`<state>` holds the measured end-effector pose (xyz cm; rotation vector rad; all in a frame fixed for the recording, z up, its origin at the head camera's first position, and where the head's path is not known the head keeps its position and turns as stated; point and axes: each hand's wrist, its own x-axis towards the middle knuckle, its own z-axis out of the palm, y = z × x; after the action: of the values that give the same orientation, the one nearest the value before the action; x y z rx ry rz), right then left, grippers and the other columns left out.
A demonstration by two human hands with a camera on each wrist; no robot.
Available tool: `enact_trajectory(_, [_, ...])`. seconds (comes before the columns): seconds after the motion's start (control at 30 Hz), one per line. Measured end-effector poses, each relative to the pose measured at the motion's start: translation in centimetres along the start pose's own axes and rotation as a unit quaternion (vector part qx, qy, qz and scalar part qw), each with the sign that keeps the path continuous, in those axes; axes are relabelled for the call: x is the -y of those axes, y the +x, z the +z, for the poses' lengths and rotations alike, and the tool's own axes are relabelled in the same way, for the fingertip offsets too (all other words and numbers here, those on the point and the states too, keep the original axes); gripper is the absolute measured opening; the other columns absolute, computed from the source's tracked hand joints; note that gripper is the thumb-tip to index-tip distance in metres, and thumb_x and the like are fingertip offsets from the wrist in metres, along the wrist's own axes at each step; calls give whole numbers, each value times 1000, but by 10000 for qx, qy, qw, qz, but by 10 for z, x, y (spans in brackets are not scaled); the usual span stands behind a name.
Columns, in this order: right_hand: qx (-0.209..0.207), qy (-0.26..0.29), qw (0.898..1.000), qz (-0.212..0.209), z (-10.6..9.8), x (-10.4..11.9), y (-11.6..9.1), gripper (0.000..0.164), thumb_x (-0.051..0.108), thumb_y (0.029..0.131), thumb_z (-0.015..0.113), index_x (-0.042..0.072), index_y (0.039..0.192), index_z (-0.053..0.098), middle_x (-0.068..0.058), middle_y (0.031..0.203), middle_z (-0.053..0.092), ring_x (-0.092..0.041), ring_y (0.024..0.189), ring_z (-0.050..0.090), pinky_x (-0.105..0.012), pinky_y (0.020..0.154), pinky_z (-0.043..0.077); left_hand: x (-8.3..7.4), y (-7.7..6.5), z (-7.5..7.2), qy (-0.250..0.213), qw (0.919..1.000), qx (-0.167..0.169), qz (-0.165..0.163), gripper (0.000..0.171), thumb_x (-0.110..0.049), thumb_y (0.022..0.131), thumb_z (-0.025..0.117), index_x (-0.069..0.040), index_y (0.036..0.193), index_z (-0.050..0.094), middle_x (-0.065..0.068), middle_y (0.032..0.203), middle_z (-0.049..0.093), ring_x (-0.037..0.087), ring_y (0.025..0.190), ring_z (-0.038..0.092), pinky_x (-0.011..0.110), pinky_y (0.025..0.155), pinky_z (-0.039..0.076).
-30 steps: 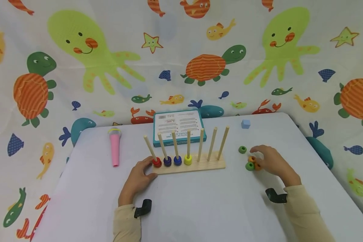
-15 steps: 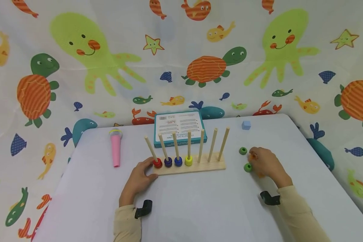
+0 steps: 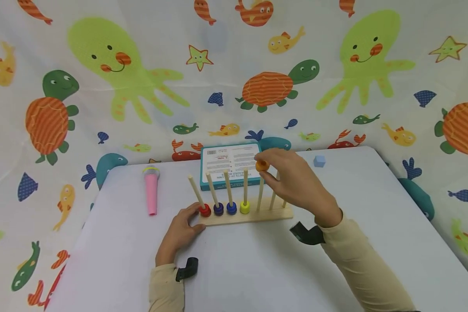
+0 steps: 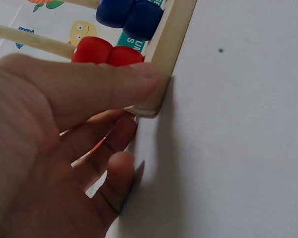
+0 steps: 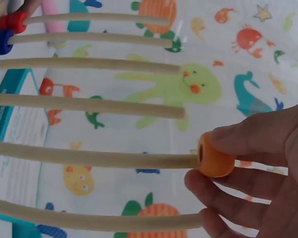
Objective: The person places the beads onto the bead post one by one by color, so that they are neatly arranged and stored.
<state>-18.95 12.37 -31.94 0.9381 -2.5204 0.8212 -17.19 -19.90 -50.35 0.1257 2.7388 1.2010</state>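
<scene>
A wooden peg stand (image 3: 253, 216) lies across the table, with upright pegs in a row. Its four leftmost pegs carry red beads (image 3: 205, 210), dark blue beads (image 3: 218, 209), blue beads (image 3: 232, 209) and yellow beads (image 3: 245, 208). My left hand (image 3: 182, 232) holds the stand's left end, thumb along the front and fingers round the end. Between thumb and fingers, my right hand (image 3: 296, 180) pinches an orange bead (image 5: 219, 156). That bead's hole meets the tip of the fifth peg (image 5: 164, 159) in the right wrist view. The right hand covers part of the stand's right side.
Behind the stand lies a teal and white box (image 3: 230, 162). A pink toy microphone (image 3: 151, 193) is at the left, and a light blue cube (image 3: 319, 161) at the back right. A fabric with printed sea animals (image 3: 238, 56) hangs behind the white table (image 3: 234, 268).
My right hand has picked up the orange bead and carried it left to the fifth peg's tip. The green beads are now hidden behind that hand and arm. My left hand stays at the stand.
</scene>
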Motion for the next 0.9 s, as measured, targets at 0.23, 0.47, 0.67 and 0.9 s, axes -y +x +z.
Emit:
enact_trajectory(0.23, [627,-420,9970,179,8,-6,0,29,3,88,78,0,115,72,-11,107,74,-26,95,68,-44,87,57,-1,0,2,66,10000,-12,15,65,-6,87,76,-6,148,53,17,151,52,41,143,41,62,117,30])
enact_trajectory(0.47, [-668,-159,9949,741,-17,-26,-42,41,2,91,74,0,131,65,-17,129,67,-33,118,61,-41,104,50,-3,1,3,57,9999,8,97,65,-6,88,76,-5,148,53,17,151,52,41,143,40,61,117,30])
enact_trajectory(0.67, [-603,-229,9680,2426,-36,-92,-119,33,7,99,66,-3,130,64,-24,119,68,-36,96,67,-24,78,56,-4,0,3,193,9998,37,6,66,-7,89,75,-5,150,51,16,152,50,40,143,40,60,117,30])
enact_trajectory(0.9, [1605,65,9260,3417,-4,-134,-189,38,11,92,73,-7,124,62,-27,112,66,-34,91,65,-43,68,58,-4,0,2,202,9997,93,-64,65,-8,91,74,-5,151,49,17,152,51,40,142,41,60,117,30])
